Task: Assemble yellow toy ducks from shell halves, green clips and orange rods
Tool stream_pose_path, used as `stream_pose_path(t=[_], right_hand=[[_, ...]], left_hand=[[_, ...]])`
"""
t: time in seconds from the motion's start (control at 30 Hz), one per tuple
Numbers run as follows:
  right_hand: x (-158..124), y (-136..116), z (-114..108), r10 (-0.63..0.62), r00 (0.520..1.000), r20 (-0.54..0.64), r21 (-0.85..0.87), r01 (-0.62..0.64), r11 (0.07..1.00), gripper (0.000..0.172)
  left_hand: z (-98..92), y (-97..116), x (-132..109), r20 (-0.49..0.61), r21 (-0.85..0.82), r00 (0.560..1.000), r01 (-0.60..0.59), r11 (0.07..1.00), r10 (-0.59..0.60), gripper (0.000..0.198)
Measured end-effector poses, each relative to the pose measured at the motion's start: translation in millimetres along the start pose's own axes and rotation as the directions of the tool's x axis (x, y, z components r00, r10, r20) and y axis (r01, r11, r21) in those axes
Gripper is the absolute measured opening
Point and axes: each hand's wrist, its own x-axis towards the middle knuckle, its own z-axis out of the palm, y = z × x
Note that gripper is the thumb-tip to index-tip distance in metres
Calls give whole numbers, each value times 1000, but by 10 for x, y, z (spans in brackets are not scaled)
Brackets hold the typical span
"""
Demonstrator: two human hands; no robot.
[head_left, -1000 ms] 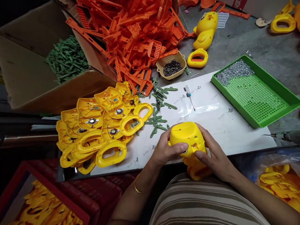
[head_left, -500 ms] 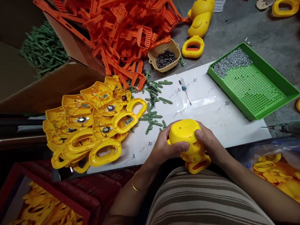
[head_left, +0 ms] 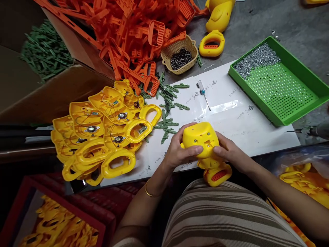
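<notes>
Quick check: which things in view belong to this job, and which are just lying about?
Seemingly part of the job:
Yellow toy, held by left hand and right hand
Orange parts; similar orange shows in the toy
Screws in the green tray

Probably just lying about:
Screwdriver, untouched
Second yellow toy, at the picture's top edge

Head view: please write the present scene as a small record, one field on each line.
Left hand: grips one side of the yellow toy, thumb in front
Right hand: on its other side, thumb also in front
Screwdriver: lies on the white sheet
Green tray: holds small metal parts
Woven basket: holds small dark cylindrical parts
Yellow shells: piled at left, some with speakers
Green strips: scattered beside the shells
Orange plastic parts: heaped behind
</notes>
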Motion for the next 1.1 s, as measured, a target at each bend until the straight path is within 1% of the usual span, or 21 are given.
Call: stream_pose_path(t=[0.07, 0.13, 0.23, 0.3, 0.43, 0.5, 0.6, 0.7, 0.77, 0.87, 0.93, 1.0, 1.1], right_hand=[[-24, 36, 16, 12, 1000, 7, -39, -12, 999, 70], [-28, 71, 50, 1, 1000, -20, -39, -2, 999, 62], [-12, 101, 90, -55, 997, -51, -8, 54, 998, 51], [4, 97, 83, -65, 996, -62, 34, 67, 997, 46], [30, 43, 11, -37, 989, -140, 168, 61, 984, 47], [37, 19, -7, -40, 982, -184, 181, 74, 981, 50], [41, 26, 31, -78, 967, -244, 84, 102, 991, 55], [43, 67, 110, -119, 933, -339, -79, 97, 992, 62], [40, 85, 155, -151, 913, -380, -158, 97, 983, 67], [29, 95, 195, -213, 893, -396, -198, 143, 970, 71], [30, 110, 205, -241, 879, -412, -209, 166, 964, 71], [41, 143, 206, -231, 876, -423, -205, 156, 966, 68], [60, 199, 199, -208, 883, -421, -206, 130, 970, 65]], left_hand=[[-25, -19, 10, 8, -61, 1000, -10, 998, 10, 66], [-38, -38, 21, 7, -101, 1000, -9, 995, 10, 63], [-31, -44, 33, -33, -70, 999, -22, 997, 20, 61], [-10, -47, 29, -48, -48, 999, -16, 999, 13, 61], [91, -139, -64, 8, -182, 1000, 19, 983, -17, 59], [185, -225, -147, 53, -218, 998, 48, 975, -38, 59], [357, -337, -246, 93, -196, 991, 108, 975, -92, 62], [487, -377, -276, 56, -187, 992, 125, 974, -117, 54], [525, -363, -276, 55, -197, 992, 125, 973, -116, 51], [537, -318, -268, 82, -207, 992, 112, 972, -97, 52], [539, -298, -260, 79, -211, 993, 102, 972, -87, 54], [545, -299, -252, 62, -216, 994, 102, 971, -91, 54], [547, -332, -253, 28, -206, 996, 86, 975, -82, 49]])
